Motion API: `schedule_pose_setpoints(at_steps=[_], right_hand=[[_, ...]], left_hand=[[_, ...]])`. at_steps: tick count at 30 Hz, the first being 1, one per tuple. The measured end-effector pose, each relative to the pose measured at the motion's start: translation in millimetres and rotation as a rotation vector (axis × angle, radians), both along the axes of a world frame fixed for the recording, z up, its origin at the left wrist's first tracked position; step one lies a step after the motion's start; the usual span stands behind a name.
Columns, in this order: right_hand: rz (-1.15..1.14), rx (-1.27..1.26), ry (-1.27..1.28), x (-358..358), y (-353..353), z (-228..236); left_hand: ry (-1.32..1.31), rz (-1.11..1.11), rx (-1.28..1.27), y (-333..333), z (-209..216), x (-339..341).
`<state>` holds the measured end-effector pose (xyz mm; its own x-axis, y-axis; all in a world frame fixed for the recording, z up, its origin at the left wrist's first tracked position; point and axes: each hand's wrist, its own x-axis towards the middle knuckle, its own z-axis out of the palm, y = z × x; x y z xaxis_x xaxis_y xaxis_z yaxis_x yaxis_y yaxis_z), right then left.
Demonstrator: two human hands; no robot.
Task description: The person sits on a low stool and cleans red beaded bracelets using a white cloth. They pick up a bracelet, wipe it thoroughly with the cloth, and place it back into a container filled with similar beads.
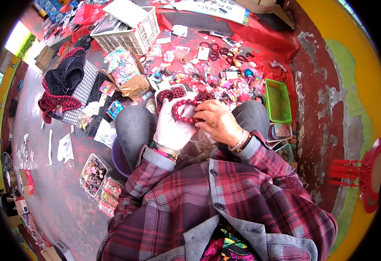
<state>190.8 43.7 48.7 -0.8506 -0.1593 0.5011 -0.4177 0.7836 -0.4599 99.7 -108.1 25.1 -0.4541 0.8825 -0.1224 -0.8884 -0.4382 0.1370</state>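
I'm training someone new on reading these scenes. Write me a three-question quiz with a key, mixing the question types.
1. True or false: the bead bracelet at the left hand and right hand is blue.

2. Which of these stands on the person's right?
A) purple tub
B) green basket
C) white crate

3. Fill in the missing word: the person's sleeves have a ____ pattern.

Key:
1. False; the bracelet is red.
2. B
3. Checked
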Motion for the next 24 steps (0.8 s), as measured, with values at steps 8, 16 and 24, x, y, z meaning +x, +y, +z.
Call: schedule_pose_setpoints(at_steps=[8,16,24], right_hand=[[0.015,-1.819,-0.457,1.5,29.3,-11.7],[0.083,-2.024,-0.502,7.9,44.4,-23.6],[0.078,-1.92,-0.494,6.2,41.6,-23.4]], left_hand=[[0.092,-0.079,-0.105,5.3,-23.0,0.8],[1.99,0.314,-0.493,-14.8,-4.3,-6.3],[2.343,0.106,-0.89,-32.1,74.1,6.5]])
